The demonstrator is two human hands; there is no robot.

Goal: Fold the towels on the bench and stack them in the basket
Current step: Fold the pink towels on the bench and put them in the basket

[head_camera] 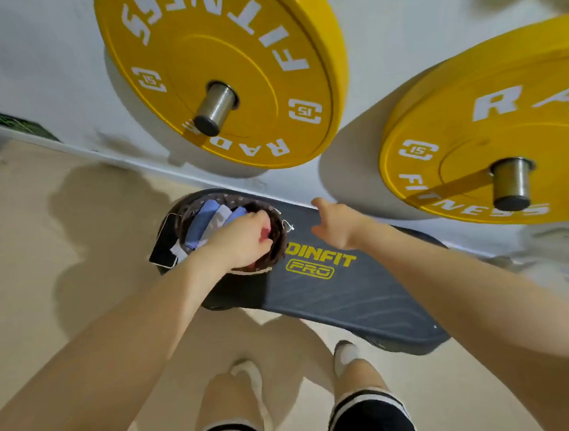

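A dark woven basket (275, 240) stands on the far end of a dark padded bench (345, 296), which runs from the middle of the view toward 4 o'clock and carries yellow lettering. Folded towels (208, 222) in pale blue and white stand side by side inside the basket, toward its 10 o'clock side. The left hand (244, 239) reaches into the basket at its 3 o'clock side, fingers curled around a pink towel (266, 234) of which only a small patch shows between the fingers. The right hand (337, 224) hovers over the bench just at 3 o'clock of the basket, fingers loose and spread, holding nothing. A phone (163, 243) leans against the basket at 9 o'clock. Two yellow weight plates hang on steel pegs on the white wall: one (222, 69) at 12 o'clock, the other (495, 128) at 2 o'clock. Below, at 6 o'clock, the person's knees, dark shorts with white stripes and white-socked feet (345, 354) stand on the pale floor (40, 271).
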